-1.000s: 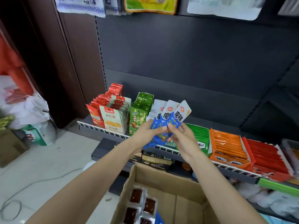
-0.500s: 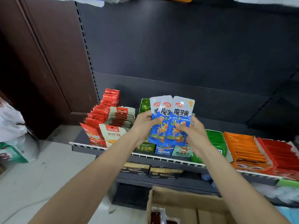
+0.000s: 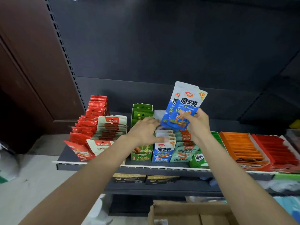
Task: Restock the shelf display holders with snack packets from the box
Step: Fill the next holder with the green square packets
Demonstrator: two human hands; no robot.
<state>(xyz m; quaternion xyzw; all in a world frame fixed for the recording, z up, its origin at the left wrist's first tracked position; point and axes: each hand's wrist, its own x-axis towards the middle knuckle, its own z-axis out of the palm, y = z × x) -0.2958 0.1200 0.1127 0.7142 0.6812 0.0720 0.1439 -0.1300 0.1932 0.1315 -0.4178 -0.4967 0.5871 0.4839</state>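
A person stands before a dark shop shelf [image 3: 90, 166], both bare arms stretched forward. The right hand [image 3: 197, 123] holds up a small fan of blue and white snack packets [image 3: 183, 106], upright and a little tilted, above the middle of the shelf. Its grip is closed on them: the thumb presses on the front of the packets near their lower edge and the fingers curl round behind.

The left hand [image 3: 144, 131] reaches over a blue display holder [image 3: 162, 157] that stands at the front of the shelf and carries a row of the same blue and white packets. Its fingers are extended and rest on the tops of that row; whether they pinch any packet cannot be told.

Just left of the blue holder stands a green holder [image 3: 141, 155], and just right a pale green one [image 3: 183, 153]. Further left are rows of red packets [image 3: 90, 120] and cream packets [image 3: 112, 127]. To the right lie an orange tray [image 3: 240, 146] and a red tray [image 3: 272, 148] of flat packets.

At the bottom edge, below the shelf, the open flaps of a cardboard box [image 3: 191, 210] show; its contents are mostly out of view.
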